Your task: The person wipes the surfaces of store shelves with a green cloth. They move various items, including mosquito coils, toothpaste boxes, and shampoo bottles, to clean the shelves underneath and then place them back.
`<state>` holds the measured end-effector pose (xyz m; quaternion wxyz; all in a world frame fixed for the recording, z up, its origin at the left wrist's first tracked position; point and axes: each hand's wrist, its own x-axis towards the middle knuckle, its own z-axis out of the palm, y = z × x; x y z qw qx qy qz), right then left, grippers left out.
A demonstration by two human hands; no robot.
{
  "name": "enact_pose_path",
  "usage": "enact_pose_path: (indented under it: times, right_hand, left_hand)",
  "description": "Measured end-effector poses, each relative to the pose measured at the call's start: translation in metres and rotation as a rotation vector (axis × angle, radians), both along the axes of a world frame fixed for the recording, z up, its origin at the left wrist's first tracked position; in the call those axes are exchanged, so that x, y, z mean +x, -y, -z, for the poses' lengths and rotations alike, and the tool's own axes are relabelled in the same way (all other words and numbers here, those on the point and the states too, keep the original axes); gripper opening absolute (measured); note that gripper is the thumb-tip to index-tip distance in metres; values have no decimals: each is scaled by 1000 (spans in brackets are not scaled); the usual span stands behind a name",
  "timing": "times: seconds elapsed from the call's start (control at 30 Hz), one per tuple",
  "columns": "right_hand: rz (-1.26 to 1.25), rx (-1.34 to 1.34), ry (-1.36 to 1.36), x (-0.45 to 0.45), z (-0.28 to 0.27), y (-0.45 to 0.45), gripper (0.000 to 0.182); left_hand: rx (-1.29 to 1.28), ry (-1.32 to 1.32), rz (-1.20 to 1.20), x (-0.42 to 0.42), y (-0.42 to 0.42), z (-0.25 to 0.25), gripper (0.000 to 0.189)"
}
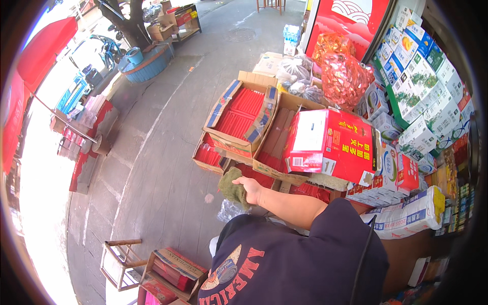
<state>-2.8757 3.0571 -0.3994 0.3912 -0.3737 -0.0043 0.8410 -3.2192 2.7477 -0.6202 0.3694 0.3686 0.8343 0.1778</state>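
My right hand (pixel 250 189) grips a bunched olive-green cloth (pixel 233 187) at the near edge of stacked cardboard boxes. My left hand is out of view. Just beyond the cloth, an open carton (pixel 244 146) is filled with slim red sticks (pixel 241 110). To its right stands a carton of brown incense sticks (pixel 280 126) with red ends, partly covered by a red printed carton (pixel 335 143). A lower carton of red sticks (pixel 207 152) juts out on the left. Below the cloth lies a crumpled clear plastic bag (pixel 231 210).
Stacked drink cartons (pixel 419 84) rise at right, beside a white plastic-wrapped pack (pixel 406 217). Shiny red and orange bags (pixel 345 80) sit further back. A bamboo stool frame (pixel 122 263) and another stick carton (pixel 173 270) stand at lower left. A round blue planter (pixel 146 66) surrounds a tree.
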Motion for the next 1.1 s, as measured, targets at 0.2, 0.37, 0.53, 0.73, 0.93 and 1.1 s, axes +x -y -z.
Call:
enact_pose_path:
  times: [0.2,0.37,0.53,0.73,0.93,1.1]
  right_hand:
    - [15,31,0,-76,-14,-106,34]
    - [113,100,15,-117,17,-184,38]
    - [282,125,136,-108,39,-202,35]
    - [361,-41,317,-125,63,-203,34]
    - [271,-77,288,-183,72,-289,36]
    - [218,-53,241,-252,87,-424,39]
  left_hand:
    - [-27,56,-26,-64,-99,15,32]
    - [-45,85,-65,-180,-133,23,33]
    - [11,42,45,-283,-238,-13,36]
    - [118,3,129,-340,-364,-12,39]
    - [51,172,181,-310,-428,-21,36]
    - [-87,238,134,-354,-461,32,37]
